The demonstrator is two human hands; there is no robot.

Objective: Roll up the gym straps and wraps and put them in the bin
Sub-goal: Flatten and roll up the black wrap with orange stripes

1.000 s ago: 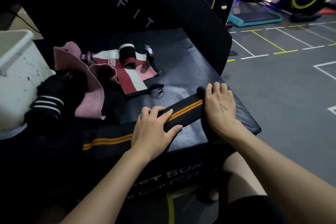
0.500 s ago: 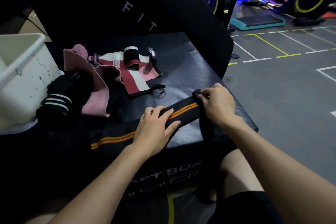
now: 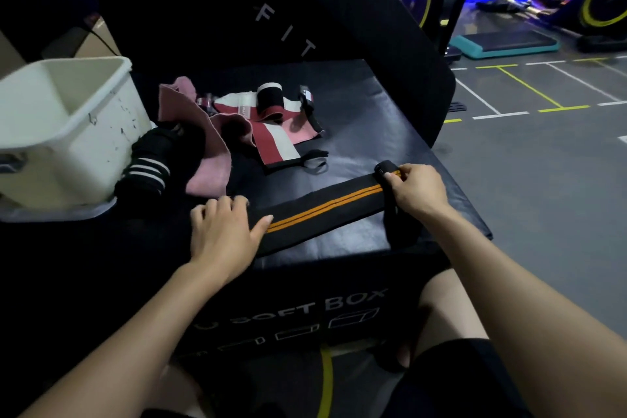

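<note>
One black wrap with orange stripes [image 3: 322, 210] lies flat across the soft box [image 3: 356, 132], barely started. Right hand [image 3: 419, 193] pinches the small roll at its far end with curled fingers; left hand [image 3: 222, 232] presses the wrap flat, fingers extended. Pink, red-and-white and black-and-white wraps [image 3: 237, 132] remain unrolled just beside the white bin [image 3: 78, 132], whose visible interior appears empty.

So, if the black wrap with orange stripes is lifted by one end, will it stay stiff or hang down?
Probably it hangs down: the wrap lies flat on the box and bends where the right hand pinches its end. It looks light and thin. The rolled end may unroll if released.
</note>
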